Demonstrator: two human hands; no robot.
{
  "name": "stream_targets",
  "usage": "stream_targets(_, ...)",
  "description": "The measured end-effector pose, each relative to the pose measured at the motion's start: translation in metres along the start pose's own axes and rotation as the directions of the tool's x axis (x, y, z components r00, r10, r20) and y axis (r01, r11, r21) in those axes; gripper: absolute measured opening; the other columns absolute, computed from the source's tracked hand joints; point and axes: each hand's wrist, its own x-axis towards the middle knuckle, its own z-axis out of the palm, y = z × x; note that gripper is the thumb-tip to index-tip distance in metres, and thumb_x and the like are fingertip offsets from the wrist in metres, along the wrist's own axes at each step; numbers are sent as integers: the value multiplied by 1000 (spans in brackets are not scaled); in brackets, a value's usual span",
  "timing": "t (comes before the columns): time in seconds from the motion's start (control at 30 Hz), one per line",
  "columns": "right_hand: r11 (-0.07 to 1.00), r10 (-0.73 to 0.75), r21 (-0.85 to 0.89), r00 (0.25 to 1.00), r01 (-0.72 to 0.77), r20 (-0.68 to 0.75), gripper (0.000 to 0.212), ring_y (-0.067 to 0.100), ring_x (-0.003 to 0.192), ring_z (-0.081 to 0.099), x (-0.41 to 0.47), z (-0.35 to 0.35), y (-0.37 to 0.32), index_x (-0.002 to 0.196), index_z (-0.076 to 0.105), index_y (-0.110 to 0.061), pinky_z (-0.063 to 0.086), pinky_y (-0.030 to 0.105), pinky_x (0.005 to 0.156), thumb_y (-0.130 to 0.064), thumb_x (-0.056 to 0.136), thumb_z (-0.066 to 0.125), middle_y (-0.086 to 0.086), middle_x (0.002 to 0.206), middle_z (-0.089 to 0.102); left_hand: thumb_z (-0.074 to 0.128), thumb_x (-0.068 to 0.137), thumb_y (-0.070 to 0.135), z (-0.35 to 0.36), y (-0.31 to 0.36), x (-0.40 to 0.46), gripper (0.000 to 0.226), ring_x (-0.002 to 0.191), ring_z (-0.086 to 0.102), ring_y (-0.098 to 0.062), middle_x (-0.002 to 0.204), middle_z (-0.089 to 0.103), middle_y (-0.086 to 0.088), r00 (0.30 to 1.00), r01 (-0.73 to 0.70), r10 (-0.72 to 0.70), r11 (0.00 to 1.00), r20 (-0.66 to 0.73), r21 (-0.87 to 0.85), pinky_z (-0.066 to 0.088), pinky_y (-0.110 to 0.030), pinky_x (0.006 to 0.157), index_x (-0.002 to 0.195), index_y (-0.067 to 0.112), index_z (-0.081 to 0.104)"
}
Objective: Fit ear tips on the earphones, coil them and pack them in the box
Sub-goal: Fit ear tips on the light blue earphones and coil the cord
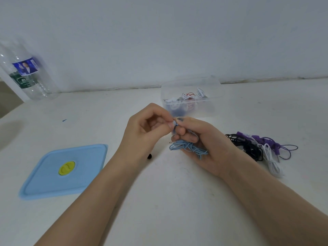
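The cable (190,148) bunched in the right hand (204,141) is light blue. The flat lid (53,178) is pale blue with a yellow-green round knob (66,168) in its middle. The box (190,98) is clear plastic, showing white and red cords inside. The pile of earphones (260,148) mixes black, white and purple. The table (159,201) is off-white, the wall (159,32) pale grey. The clear bottle (26,73) carries a blue and green label.

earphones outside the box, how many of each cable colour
light blue earphones, held in the right hand: 1
black earphones, in the tangle on the table: 1
white earphones, same tangle: 1
purple earphones, same tangle: 1
total: 4
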Motion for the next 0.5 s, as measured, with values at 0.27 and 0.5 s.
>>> stream_targets(0.27, 996, 7, 85, 1000, -8, 11, 23, 9, 56, 35, -2, 2, -3, 77, 57, -7, 53, 18, 72, -11, 98, 50, -3, 52, 42, 63, 87, -18, 4, 1, -2, 22, 81, 71, -9, 85, 72, 7, 997, -68, 69, 997, 17, -37, 54, -20, 77, 93, 4, 63)
stream_targets(0.5, 988, 4, 154, 1000, -3, -5, 33, 8, 54, 38, -3, 2, -4, 68, 62, -8, 49, 20, 76, -11, 98, 51, -3, 52, 44, 67, 92, -9, 3, -5, -1, 15, 94, 69, -23, 96, 67, -8, 958, -279, 285, 913, 26, 298, 56, -30, 86, 96, 6, 70)
